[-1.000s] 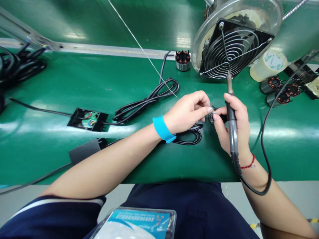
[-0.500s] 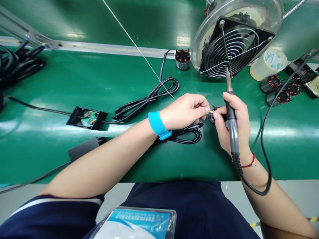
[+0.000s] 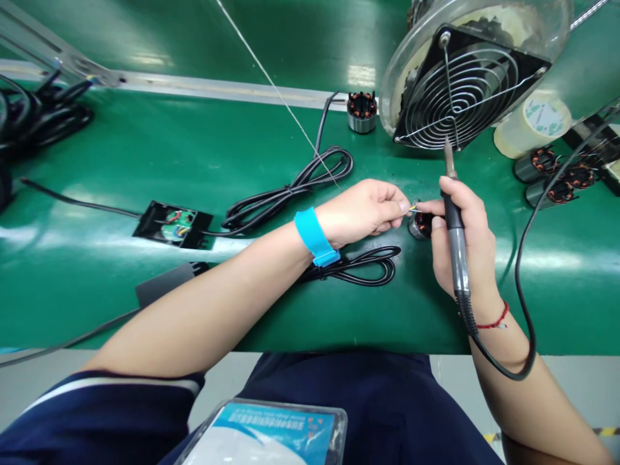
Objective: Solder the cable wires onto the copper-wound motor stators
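The green table (image 3: 145, 155) runs wide across the room, with enough bare surface for parts to lie spread out within arm's reach. At its far right a fume fan (image 3: 465, 84) with a wire grille tilts toward the person, probably so that it draws off smoke from where the hands meet. Beside it stands a roll of tape (image 3: 533, 123), with two more wound stators (image 3: 552, 174) lying just in front, likely waiting their turn. Another stator (image 3: 361, 111) stands upright near the fan's left edge.

A coiled black cable (image 3: 290, 190) leads to an open black box holding a circuit board (image 3: 173, 224), and a smaller coil (image 3: 358, 266) lies under the left wrist, both kept bundled so they don't sprawl.

The left hand (image 3: 363, 210), with a blue wrist strap (image 3: 314, 237) on its wrist, is closed in a pinch on thin coloured wire ends (image 3: 413, 208), holding them steady. The right hand (image 3: 460, 239) is wrapped around a soldering iron (image 3: 453, 219), tip pointing up and away from the work, while its fingertips also touch the wires. Just below them, touching the right hand, sits the small motor stator (image 3: 420, 226) on the table, between the two hands.
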The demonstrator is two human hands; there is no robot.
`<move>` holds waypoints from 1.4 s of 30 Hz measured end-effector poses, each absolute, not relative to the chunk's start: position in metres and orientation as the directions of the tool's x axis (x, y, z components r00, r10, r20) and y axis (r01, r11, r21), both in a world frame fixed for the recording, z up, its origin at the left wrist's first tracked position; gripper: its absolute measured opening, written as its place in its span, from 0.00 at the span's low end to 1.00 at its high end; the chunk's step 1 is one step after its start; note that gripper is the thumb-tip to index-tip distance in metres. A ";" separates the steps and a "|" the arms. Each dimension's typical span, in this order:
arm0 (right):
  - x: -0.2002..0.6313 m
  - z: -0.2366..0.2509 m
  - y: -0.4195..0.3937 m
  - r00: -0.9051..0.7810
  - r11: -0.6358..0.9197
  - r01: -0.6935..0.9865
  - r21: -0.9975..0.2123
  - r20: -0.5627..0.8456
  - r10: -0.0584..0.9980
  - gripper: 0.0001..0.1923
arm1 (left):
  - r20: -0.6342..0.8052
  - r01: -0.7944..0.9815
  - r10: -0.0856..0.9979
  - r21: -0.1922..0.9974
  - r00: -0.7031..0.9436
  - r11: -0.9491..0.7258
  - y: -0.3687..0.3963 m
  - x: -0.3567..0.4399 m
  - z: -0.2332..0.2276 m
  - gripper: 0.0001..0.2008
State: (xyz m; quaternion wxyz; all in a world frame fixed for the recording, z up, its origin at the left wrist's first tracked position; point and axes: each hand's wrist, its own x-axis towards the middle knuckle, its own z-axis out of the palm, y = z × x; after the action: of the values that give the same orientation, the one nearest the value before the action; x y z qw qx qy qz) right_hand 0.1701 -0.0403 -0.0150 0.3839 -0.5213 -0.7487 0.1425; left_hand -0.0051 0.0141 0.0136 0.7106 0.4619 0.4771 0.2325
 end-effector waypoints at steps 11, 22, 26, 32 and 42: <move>0.171 -0.018 -0.031 -0.170 0.450 0.689 -0.568 0.477 0.862 0.27 | -0.450 0.082 0.779 0.882 0.437 0.464 0.017 -0.007 0.006 0.14; 0.178 -0.005 -0.052 -0.044 0.415 0.697 -0.585 0.543 0.839 0.23 | -0.442 0.179 0.792 0.897 0.421 0.405 0.014 -0.003 0.011 0.13; 0.183 -0.007 -0.075 0.066 0.387 0.717 -0.580 0.609 0.791 0.22 | -0.347 0.232 0.855 0.933 0.386 0.274 0.013 -0.001 0.010 0.12; 0.184 -0.019 -0.085 0.101 0.446 0.669 -0.595 0.667 0.738 0.20 | -0.207 0.351 0.900 0.934 0.383 0.065 0.015 0.001 0.008 0.10; 0.187 -0.017 -0.086 0.035 0.538 0.657 -0.528 0.734 0.678 0.18 | -0.167 0.392 0.903 0.920 0.395 -0.001 0.016 -0.001 0.008 0.10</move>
State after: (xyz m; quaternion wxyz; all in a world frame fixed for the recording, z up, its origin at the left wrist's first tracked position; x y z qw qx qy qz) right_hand 0.1869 -0.0863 -0.0169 0.5352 -0.4805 -0.6947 0.0100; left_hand -0.0010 0.0160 0.0080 0.5096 0.6616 0.4895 0.2508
